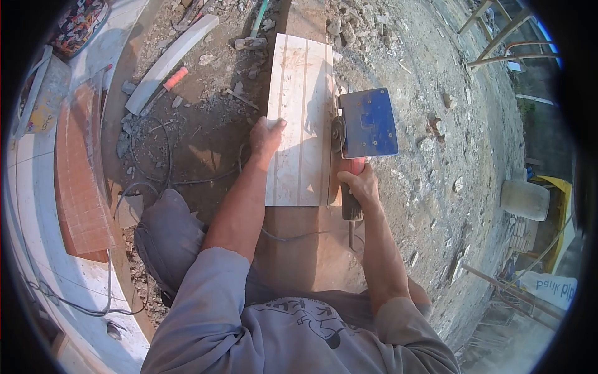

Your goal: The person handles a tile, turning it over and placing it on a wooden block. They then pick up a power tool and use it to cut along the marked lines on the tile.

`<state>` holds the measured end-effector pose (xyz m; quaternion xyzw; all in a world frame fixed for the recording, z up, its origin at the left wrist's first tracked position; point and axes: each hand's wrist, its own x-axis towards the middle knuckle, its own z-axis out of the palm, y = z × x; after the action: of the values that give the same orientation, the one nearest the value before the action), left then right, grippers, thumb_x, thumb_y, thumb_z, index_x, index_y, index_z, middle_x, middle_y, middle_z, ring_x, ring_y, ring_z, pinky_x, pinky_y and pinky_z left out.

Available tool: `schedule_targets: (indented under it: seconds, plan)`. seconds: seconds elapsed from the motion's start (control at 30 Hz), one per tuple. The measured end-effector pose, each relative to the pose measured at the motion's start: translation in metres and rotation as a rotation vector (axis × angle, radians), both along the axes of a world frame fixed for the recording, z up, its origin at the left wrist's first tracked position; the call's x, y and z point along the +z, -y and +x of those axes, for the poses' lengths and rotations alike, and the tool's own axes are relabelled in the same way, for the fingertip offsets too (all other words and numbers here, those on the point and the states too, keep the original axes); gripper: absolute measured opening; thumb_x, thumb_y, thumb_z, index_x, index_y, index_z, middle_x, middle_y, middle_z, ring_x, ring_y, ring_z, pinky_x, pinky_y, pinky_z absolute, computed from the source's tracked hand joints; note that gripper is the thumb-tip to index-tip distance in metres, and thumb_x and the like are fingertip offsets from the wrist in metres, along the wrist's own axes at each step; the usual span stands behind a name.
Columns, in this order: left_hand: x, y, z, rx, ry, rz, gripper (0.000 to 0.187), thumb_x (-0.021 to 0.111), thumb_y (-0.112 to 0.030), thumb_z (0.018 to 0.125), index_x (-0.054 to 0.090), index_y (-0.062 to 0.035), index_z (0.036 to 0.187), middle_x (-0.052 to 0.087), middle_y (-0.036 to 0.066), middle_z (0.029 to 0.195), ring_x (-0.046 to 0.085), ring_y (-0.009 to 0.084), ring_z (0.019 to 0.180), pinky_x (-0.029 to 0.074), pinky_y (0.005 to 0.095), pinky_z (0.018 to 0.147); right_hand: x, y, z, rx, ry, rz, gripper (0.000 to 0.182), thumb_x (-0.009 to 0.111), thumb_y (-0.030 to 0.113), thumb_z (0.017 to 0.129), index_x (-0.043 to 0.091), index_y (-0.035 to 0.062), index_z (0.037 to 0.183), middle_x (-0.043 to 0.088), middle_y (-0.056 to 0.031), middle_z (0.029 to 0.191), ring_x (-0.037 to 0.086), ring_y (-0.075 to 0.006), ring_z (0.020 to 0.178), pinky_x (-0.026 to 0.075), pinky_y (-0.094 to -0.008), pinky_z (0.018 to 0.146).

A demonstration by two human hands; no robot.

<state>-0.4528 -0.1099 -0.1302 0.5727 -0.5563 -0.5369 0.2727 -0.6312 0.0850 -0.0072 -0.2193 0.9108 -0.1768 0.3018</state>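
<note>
A long white tile (298,118) with lengthwise lines lies across a brown beam-like support (291,249). My left hand (268,138) grips its left edge, thumb on top and fingers partly hidden at the side. Along the right edge, my right hand (361,185) is wrapped around the body of an angle grinder (352,206). The grinder carries a blue plate (369,123), turned up to the right of the tile. Its round head (338,134) sits right at the tile's edge, and its rear end points toward me.
Rubble covers the ground on both sides. To the left lie a curved white strip (171,65), an orange-handled tool (175,79), a hammer (251,43), looped cable (170,153) and brown tiles (81,174). Right of me are a grey container (525,200) and wooden poles (498,37).
</note>
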Motion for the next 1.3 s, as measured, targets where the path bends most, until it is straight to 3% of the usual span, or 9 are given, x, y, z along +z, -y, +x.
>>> schedule_targets:
  seconds: [0.1, 0.17, 0.27, 0.5, 0.57, 0.9, 0.97, 1.07, 1.3]
  plan:
    - [-0.004, 0.000, 0.000, -0.011, 0.024, -0.005, 0.044, 0.076, -0.035, 0.082, 0.066, 0.0040, 0.100, 0.071, 0.024, 0.096, 0.069, 0.0378, 0.092, 0.052, 0.0438, 0.082, -0.002, 0.000, -0.002, 0.010, -0.001, -0.012, 0.076, 0.078, 0.040, 0.062, 0.058, -0.0090, 0.116, 0.066, -0.0286, 0.111, 0.065, -0.0393, 0.106, 0.050, -0.0427, 0.094]
    - [-0.009, 0.001, -0.002, -0.001, 0.011, 0.001, 0.044, 0.076, -0.035, 0.082, 0.066, 0.0041, 0.100, 0.071, 0.024, 0.096, 0.069, 0.0378, 0.092, 0.052, 0.0439, 0.082, -0.006, 0.000, -0.003, 0.017, -0.049, -0.033, 0.069, 0.079, 0.035, 0.062, 0.061, -0.0087, 0.112, 0.069, -0.0223, 0.102, 0.069, -0.0291, 0.092, 0.055, -0.0381, 0.081]
    - [-0.009, 0.001, -0.001, 0.009, -0.003, 0.006, 0.045, 0.076, -0.035, 0.082, 0.066, 0.0043, 0.099, 0.071, 0.024, 0.095, 0.069, 0.0377, 0.092, 0.052, 0.0438, 0.081, 0.000, 0.003, -0.002, 0.015, -0.014, 0.020, 0.076, 0.078, 0.041, 0.062, 0.058, -0.0082, 0.117, 0.067, -0.0283, 0.111, 0.065, -0.0398, 0.108, 0.050, -0.0431, 0.095]
    - [-0.008, 0.000, -0.001, 0.010, -0.027, -0.027, 0.044, 0.076, -0.035, 0.083, 0.066, 0.0043, 0.099, 0.071, 0.023, 0.094, 0.069, 0.0368, 0.090, 0.052, 0.0429, 0.080, 0.001, 0.004, -0.002, 0.015, -0.003, 0.032, 0.077, 0.078, 0.041, 0.062, 0.059, -0.0077, 0.119, 0.066, -0.0283, 0.113, 0.065, -0.0394, 0.110, 0.050, -0.0429, 0.095]
    - [-0.008, -0.001, -0.001, 0.007, -0.023, -0.024, 0.043, 0.076, -0.035, 0.083, 0.066, 0.0040, 0.099, 0.071, 0.023, 0.094, 0.069, 0.0366, 0.090, 0.052, 0.0429, 0.080, -0.006, 0.002, -0.005, 0.026, -0.077, 0.003, 0.070, 0.079, 0.036, 0.062, 0.060, -0.0085, 0.114, 0.068, -0.0231, 0.105, 0.069, -0.0307, 0.096, 0.054, -0.0388, 0.085]
    - [-0.004, -0.001, 0.000, 0.004, -0.004, -0.032, 0.041, 0.076, -0.034, 0.083, 0.066, 0.0026, 0.098, 0.072, 0.021, 0.093, 0.070, 0.0352, 0.089, 0.053, 0.0428, 0.080, 0.009, 0.011, 0.000, 0.001, -0.007, -0.039, 0.070, 0.079, 0.034, 0.063, 0.060, -0.0078, 0.115, 0.068, -0.0215, 0.105, 0.068, -0.0291, 0.096, 0.054, -0.0383, 0.085]
    - [-0.004, -0.002, 0.000, 0.006, -0.010, -0.018, 0.041, 0.076, -0.034, 0.083, 0.066, 0.0026, 0.098, 0.072, 0.021, 0.093, 0.070, 0.0349, 0.089, 0.053, 0.0427, 0.080, 0.008, 0.011, -0.001, -0.006, 0.013, -0.006, 0.081, 0.078, 0.038, 0.061, 0.056, -0.0078, 0.125, 0.067, -0.0254, 0.112, 0.068, -0.0351, 0.102, 0.052, -0.0408, 0.091]
    - [-0.006, -0.001, -0.001, 0.016, -0.038, 0.014, 0.041, 0.076, -0.034, 0.083, 0.066, 0.0026, 0.098, 0.072, 0.021, 0.093, 0.070, 0.0345, 0.089, 0.053, 0.0424, 0.080, 0.006, 0.012, -0.002, -0.002, 0.010, 0.004, 0.082, 0.078, 0.038, 0.062, 0.056, -0.0084, 0.125, 0.067, -0.0258, 0.112, 0.068, -0.0346, 0.102, 0.052, -0.0407, 0.091]
    - [-0.003, -0.002, 0.000, 0.006, -0.012, -0.019, 0.041, 0.076, -0.034, 0.083, 0.066, 0.0030, 0.099, 0.072, 0.021, 0.094, 0.070, 0.0346, 0.089, 0.053, 0.0422, 0.080, 0.002, 0.011, -0.003, 0.006, -0.032, -0.025, 0.072, 0.079, 0.036, 0.063, 0.059, -0.0083, 0.116, 0.068, -0.0227, 0.106, 0.069, -0.0298, 0.094, 0.055, -0.0385, 0.081]
